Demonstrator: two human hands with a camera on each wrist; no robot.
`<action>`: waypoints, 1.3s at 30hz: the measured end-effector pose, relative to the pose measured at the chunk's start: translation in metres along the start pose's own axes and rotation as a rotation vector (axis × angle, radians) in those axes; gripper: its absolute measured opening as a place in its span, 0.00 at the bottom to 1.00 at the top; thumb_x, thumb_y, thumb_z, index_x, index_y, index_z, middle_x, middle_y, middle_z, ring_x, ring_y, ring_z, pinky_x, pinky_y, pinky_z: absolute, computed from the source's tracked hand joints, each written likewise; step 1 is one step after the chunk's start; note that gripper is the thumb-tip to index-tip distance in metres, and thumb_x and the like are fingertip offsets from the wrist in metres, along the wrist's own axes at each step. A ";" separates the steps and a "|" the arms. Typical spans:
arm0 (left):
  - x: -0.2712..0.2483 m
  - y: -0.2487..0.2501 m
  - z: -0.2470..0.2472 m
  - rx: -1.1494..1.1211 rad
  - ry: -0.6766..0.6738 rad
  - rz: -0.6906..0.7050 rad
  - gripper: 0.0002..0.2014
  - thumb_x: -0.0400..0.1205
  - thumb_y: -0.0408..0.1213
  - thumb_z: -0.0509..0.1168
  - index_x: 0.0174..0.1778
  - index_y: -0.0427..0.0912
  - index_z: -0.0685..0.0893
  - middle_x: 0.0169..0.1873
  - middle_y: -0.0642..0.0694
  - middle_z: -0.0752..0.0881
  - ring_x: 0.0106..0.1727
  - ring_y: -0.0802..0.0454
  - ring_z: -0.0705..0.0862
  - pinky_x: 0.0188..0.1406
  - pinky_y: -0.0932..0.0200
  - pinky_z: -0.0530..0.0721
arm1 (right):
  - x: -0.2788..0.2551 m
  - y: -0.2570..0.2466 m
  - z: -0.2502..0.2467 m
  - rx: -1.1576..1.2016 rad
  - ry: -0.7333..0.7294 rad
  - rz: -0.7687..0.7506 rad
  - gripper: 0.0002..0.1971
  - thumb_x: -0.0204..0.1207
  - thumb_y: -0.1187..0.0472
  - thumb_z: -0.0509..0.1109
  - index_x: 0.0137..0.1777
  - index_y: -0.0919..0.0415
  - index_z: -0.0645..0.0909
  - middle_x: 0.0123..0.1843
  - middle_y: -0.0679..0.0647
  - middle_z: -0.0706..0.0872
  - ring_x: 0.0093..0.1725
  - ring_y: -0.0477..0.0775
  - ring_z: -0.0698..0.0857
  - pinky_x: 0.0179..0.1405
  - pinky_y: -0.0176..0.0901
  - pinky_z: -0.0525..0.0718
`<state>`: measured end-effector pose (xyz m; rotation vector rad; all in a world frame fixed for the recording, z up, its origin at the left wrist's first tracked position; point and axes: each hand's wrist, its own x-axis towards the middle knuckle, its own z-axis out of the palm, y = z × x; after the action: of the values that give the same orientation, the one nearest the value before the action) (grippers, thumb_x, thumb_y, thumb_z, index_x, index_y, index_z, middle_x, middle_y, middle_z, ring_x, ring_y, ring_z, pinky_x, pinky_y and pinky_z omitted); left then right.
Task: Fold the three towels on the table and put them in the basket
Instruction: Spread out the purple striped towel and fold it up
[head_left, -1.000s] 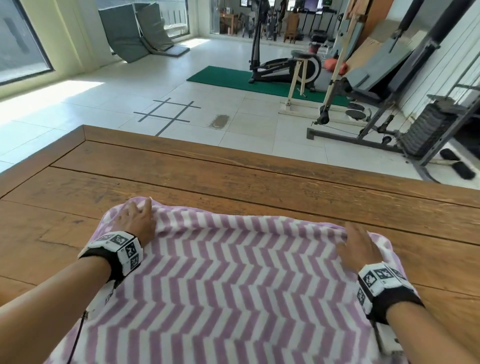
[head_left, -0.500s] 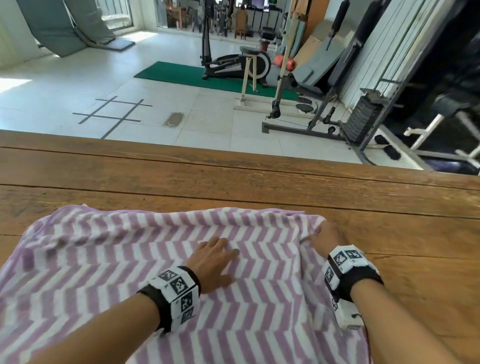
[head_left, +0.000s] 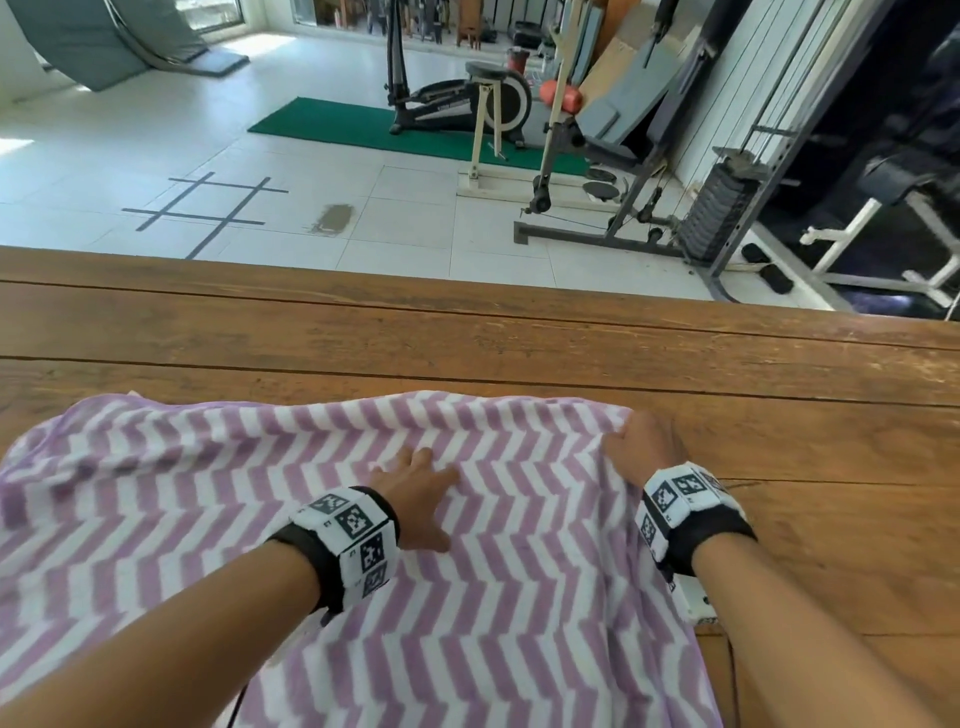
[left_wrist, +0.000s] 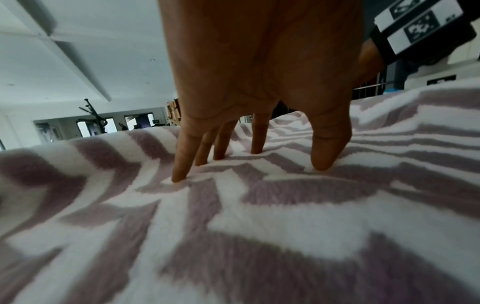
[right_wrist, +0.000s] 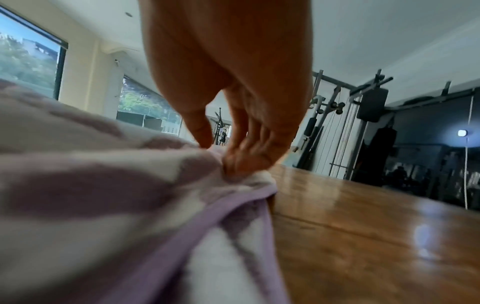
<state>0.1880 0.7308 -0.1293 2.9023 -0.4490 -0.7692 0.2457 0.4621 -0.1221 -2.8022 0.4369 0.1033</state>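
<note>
A purple and white zigzag towel (head_left: 218, 499) lies spread on the wooden table (head_left: 519, 338), reaching to the near edge of the head view. My left hand (head_left: 415, 488) lies flat on its middle with straight, spread fingers (left_wrist: 327, 148) pressing the cloth (left_wrist: 259, 226). My right hand (head_left: 641, 447) is at the towel's far right corner; in the right wrist view its thumb and fingers (right_wrist: 241, 162) pinch the purple-hemmed corner (right_wrist: 233, 197) just above the table (right_wrist: 363, 226). No basket and no other towels are in view.
Bare wooden planks run beyond and to the right of the towel up to the table's far edge (head_left: 467, 275). Past it are a tiled floor, a green mat (head_left: 405, 130) and gym machines (head_left: 727, 208).
My left hand has left the towel's far left corner and moved to its middle, lying flat. The right hand has closed on the far right corner. The head view has swung right.
</note>
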 end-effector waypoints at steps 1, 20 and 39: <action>0.001 0.003 0.000 0.007 0.003 -0.012 0.39 0.73 0.54 0.71 0.78 0.53 0.61 0.75 0.43 0.61 0.78 0.42 0.59 0.74 0.37 0.69 | -0.001 0.000 0.004 0.030 -0.061 0.022 0.10 0.77 0.58 0.63 0.36 0.59 0.73 0.35 0.55 0.78 0.30 0.53 0.77 0.27 0.39 0.73; 0.008 0.007 0.010 0.008 0.000 -0.082 0.40 0.71 0.59 0.70 0.77 0.55 0.61 0.76 0.43 0.57 0.80 0.40 0.54 0.73 0.33 0.67 | -0.010 0.005 -0.007 0.343 0.047 0.076 0.09 0.78 0.64 0.59 0.38 0.57 0.64 0.33 0.50 0.68 0.32 0.51 0.69 0.27 0.42 0.66; -0.009 0.004 -0.007 0.060 0.315 0.078 0.09 0.82 0.35 0.59 0.45 0.44 0.86 0.51 0.48 0.83 0.56 0.49 0.79 0.56 0.56 0.80 | -0.029 0.032 -0.011 0.613 0.228 0.199 0.07 0.74 0.73 0.65 0.39 0.64 0.81 0.39 0.55 0.84 0.40 0.54 0.82 0.35 0.38 0.77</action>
<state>0.1828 0.7301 -0.1182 2.9641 -0.5520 -0.2829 0.2085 0.4384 -0.1176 -2.1685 0.6694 -0.2665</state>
